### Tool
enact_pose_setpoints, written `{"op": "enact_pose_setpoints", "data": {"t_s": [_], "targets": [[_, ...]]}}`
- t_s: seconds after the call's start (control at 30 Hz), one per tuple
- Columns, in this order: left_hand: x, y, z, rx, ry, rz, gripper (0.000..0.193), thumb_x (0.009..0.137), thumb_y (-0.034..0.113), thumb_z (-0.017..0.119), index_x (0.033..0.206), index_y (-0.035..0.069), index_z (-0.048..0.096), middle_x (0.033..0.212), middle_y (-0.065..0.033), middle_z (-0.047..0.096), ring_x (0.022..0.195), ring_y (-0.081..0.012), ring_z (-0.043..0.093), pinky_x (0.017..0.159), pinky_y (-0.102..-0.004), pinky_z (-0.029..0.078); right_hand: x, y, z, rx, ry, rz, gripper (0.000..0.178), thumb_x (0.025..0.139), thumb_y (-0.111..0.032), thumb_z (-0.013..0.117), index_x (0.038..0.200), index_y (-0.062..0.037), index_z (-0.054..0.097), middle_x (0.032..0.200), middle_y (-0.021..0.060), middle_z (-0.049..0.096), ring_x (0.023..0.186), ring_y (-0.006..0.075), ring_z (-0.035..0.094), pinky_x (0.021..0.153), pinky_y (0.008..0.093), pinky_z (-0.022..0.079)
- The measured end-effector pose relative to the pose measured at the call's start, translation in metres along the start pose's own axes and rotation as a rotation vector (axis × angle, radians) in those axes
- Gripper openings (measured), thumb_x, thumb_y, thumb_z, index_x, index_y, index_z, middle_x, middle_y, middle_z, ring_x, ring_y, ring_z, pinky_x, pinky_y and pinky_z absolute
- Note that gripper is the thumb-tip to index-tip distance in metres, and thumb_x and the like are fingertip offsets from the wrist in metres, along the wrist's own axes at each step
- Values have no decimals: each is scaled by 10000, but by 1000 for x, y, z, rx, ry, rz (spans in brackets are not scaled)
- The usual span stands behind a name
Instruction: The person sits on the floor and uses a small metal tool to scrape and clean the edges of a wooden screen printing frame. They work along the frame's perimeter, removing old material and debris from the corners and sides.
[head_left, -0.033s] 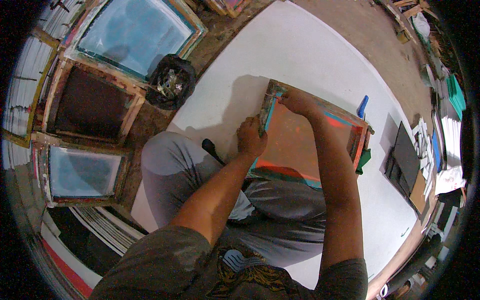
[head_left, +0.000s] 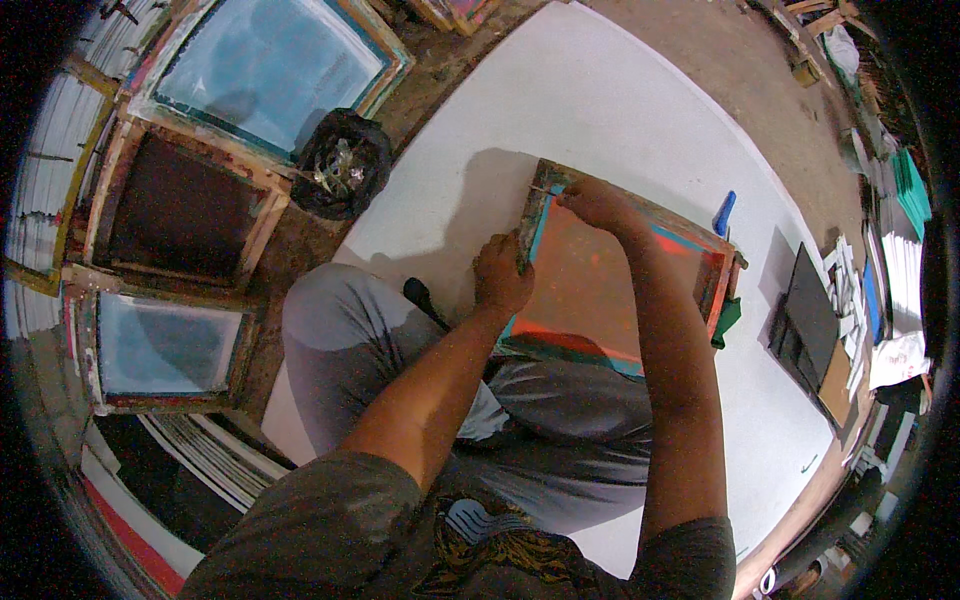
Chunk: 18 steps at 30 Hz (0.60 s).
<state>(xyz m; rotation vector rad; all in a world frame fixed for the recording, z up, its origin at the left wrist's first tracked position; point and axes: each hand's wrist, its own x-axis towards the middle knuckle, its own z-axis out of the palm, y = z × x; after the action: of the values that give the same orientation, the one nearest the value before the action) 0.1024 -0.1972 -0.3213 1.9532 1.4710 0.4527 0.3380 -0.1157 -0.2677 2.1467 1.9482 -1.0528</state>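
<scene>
A rectangular wooden-framed printing screen with an orange-red mesh and teal-taped edges is lying flat on a large white board, just past the person's crossed grey-trousered legs; its long axis is running from about ten o'clock to four o'clock, the near long side touching the knees and the far corner pointing toward four o'clock; the frame wood is looking worn and paint-stained, the mesh glowing orange with a brighter red band along the six o'clock edge. The left hand is gripping the frame's nine o'clock side, fingers curled shut around the wood; the right hand is resting at the twelve o'clock corner, fingertips pinched together on a thin strip at the frame's edge, though what the strip is I cannot tell. One blue handle-like thing is lying on the board at two o'clock of the screen, just beside it; one black bag holding scraps is sitting at ten o'clock, well apart; three more wooden screens are lying at nine o'clock on the dirt floor: one pale blue, one dark brown, one pale grey-blue; one dark flat panel is lying at three o'clock.
</scene>
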Motion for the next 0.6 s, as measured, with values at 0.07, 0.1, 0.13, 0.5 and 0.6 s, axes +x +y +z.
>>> {"op": "enact_pose_setpoints", "data": {"t_s": [0.07,0.1,0.13,0.5,0.6], "targets": [[0,-17,9,8,47,-4,593,828,207,721,1367,24,554,1269,-187,570,1168,-413,561,994,-561,455,-18,-30,-12,15,53,-61,393,1003,-385,607,1083,-28,749,1036,219,738,958,406,720,854,509,552],[0,-17,6,-10,61,-6,590,832,216,722,1365,25,559,1266,-182,574,1166,-406,564,990,-559,457,-31,-40,-13,23,79,-86,401,1005,-395,604,1091,-31,748,1038,215,740,956,402,722,855,505,552],[-1,-13,4,-37,70,3,587,836,226,724,1364,26,564,1263,-177,577,1164,-399,567,986,-558,459,-43,-37,-5,66,122,-61,400,1009,-401,600,1126,-43,738,1044,212,741,954,403,722,853,509,552],[7,-36,37,73,114,1,548,844,271,768,1308,16,626,1198,-151,604,1153,-363,583,925,-507,491,-115,-55,32,-48,198,-19,337,1037,-257,562,1354,-173,639,1019,191,749,896,420,719,755,542,563],[11,-38,37,75,67,-57,533,837,225,765,1306,13,625,1195,-159,601,1150,-371,582,923,-513,491,-114,-57,37,5,260,-82,358,1023,-234,575,1375,-199,629,984,210,742,866,425,717,725,547,566]]}}
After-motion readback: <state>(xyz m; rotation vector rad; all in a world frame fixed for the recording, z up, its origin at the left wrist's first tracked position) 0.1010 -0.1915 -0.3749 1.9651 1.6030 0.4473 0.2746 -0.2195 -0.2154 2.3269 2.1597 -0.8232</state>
